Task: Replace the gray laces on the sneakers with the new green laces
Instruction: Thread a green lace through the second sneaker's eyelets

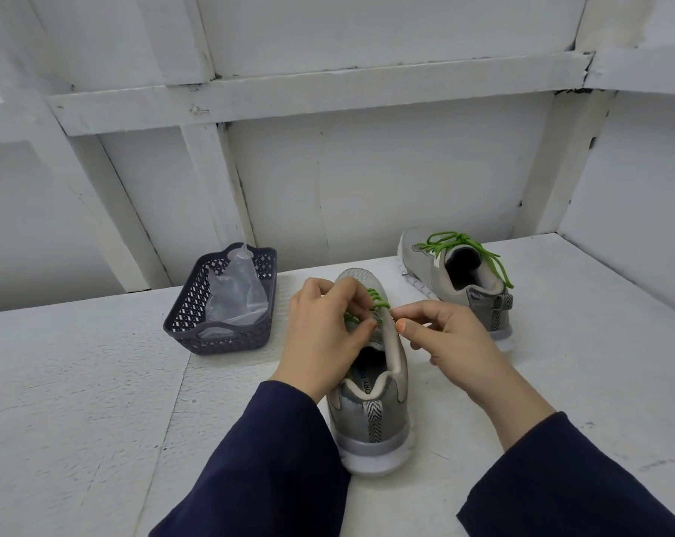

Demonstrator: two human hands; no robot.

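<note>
A grey sneaker (pixel 374 416) stands on the white table with its heel towards me. A green lace (pixel 378 300) crosses its upper eyelets. My left hand (pixel 324 331) lies over the left side of the shoe and pinches the green lace near the tongue. My right hand (pixel 448 339) is at the shoe's right edge, thumb and forefinger pinched together at the top eyelet; what they hold is too small to see. A second grey sneaker (pixel 456 277) sits at the back right, laced with a green lace (pixel 467 246) tied in a bow.
A dark lattice basket (pixel 196 323) with a clear plastic bag (pixel 239 292) in it stands to the left of the near shoe. A white panelled wall closes off the back of the table (pixel 76 381).
</note>
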